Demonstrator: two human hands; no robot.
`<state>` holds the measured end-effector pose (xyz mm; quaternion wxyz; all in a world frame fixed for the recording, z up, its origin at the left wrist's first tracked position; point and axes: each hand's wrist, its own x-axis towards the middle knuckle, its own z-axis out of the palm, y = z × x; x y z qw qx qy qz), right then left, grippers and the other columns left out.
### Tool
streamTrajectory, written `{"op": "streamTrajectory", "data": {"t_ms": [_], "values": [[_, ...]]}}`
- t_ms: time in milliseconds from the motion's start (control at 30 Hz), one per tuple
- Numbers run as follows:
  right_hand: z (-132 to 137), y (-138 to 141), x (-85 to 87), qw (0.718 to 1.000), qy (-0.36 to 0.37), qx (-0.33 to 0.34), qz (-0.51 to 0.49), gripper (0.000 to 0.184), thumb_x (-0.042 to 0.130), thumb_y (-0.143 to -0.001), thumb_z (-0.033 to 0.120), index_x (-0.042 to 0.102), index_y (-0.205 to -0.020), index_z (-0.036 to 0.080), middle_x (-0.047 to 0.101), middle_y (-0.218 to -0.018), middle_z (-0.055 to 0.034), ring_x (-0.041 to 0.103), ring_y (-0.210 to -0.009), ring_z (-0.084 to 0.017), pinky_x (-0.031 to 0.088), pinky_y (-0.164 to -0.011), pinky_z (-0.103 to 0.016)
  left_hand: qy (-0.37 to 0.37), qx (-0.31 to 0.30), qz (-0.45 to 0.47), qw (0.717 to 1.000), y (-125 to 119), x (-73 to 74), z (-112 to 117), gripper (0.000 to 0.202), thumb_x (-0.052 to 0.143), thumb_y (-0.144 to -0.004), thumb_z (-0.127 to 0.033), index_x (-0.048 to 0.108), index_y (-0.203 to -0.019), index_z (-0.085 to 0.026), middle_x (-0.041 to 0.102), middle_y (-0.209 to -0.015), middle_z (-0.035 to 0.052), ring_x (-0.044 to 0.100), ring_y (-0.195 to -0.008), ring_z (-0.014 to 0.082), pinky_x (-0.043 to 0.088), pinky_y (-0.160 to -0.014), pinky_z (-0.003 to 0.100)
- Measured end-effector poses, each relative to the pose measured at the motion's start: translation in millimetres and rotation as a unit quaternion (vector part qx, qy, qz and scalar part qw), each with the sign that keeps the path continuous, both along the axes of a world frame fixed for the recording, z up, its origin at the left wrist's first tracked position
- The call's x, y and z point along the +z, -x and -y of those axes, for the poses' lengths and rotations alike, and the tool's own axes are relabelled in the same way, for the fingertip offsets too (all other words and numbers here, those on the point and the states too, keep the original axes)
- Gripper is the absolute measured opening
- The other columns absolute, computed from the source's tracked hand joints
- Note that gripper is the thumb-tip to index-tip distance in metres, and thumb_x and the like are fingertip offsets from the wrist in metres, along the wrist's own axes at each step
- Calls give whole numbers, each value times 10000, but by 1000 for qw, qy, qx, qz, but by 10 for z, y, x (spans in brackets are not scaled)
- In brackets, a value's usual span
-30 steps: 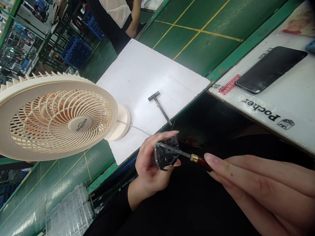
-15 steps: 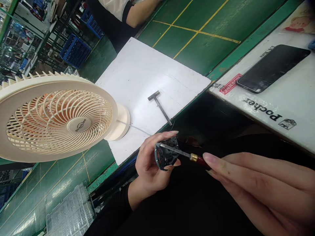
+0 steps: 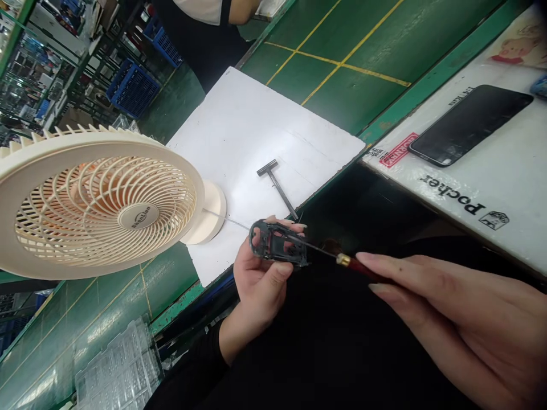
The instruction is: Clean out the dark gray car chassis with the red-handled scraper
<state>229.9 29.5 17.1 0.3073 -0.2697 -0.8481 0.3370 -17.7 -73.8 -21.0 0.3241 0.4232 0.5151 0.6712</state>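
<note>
My left hand (image 3: pixel 258 293) grips a black plastic frame-like part (image 3: pixel 280 246) with a rounded end and openings through it, the thumb along its lower edge. My right hand (image 3: pixel 457 324) holds a slim hand tool (image 3: pixel 344 260) by its dark red handle, between thumb and fingers. The tool has a brass collar and a thin metal shaft. Its shaft reaches the part's right side; the exact tip is hard to make out. Just beyond my left hand, a T-shaped dark metal piece (image 3: pixel 280 188) lies on the white board (image 3: pixel 239 125).
A cream desk fan (image 3: pixel 102 205) stands at the left. On the right, a black phone (image 3: pixel 470 125) lies on a plastic-wrapped white package (image 3: pixel 513 171). Clear plastic trays (image 3: pixel 119 370) sit lower left. Across the bench (image 3: pixel 325 57) is another person (image 3: pixel 200 34). Blue crates (image 3: pixel 130 88) stand behind.
My left hand has turned the black part, so its long open face shows. The tool's shaft has shifted right, from the part's left end to its right side. The other person's arm has drawn back.
</note>
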Motion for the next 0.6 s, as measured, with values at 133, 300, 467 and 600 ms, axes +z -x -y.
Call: {"op": "streamTrajectory", "data": {"t_ms": [133, 300, 467, 600], "values": [[-137, -78, -25, 999, 36, 18, 35, 306, 650, -1190, 387, 789, -1461, 372, 890, -1260, 19, 884, -976, -235, 761, -908, -332, 58, -122, 211, 968, -29, 164, -35, 669, 928, -990, -556, 649, -1542, -299, 790, -1153, 83, 873, -1077, 351, 740, -1000, 577], [-213, -147, 61, 996, 60, 52, 29, 375, 716, -1157, 302, 747, -1524, 371, 882, -1291, 16, 880, -990, -227, 730, -820, -289, 95, -179, 362, 910, -77, 222, -29, 512, 981, -956, -494, 661, -1299, -289, 827, -1097, 74, 868, -995, 305, 748, -859, 453], [-220, -133, 105, 995, 58, 79, -4, 483, 748, -1129, 163, 742, -1568, 364, 867, -1194, 19, 851, -950, -173, 695, -805, -256, 83, -213, 376, 898, -131, 182, -61, 409, 980, -968, -472, 699, -1179, -261, 862, -1132, 93, 887, -982, 305, 744, -854, 440], [-229, -127, 105, 995, 58, 85, -17, 511, 730, -1143, 146, 726, -1604, 367, 841, -1166, 25, 825, -944, -135, 676, -839, -234, 95, -208, 374, 899, -137, 193, -75, 393, 996, -952, -467, 771, -1162, -223, 877, -1202, 127, 895, -973, 304, 754, -856, 446]]}}
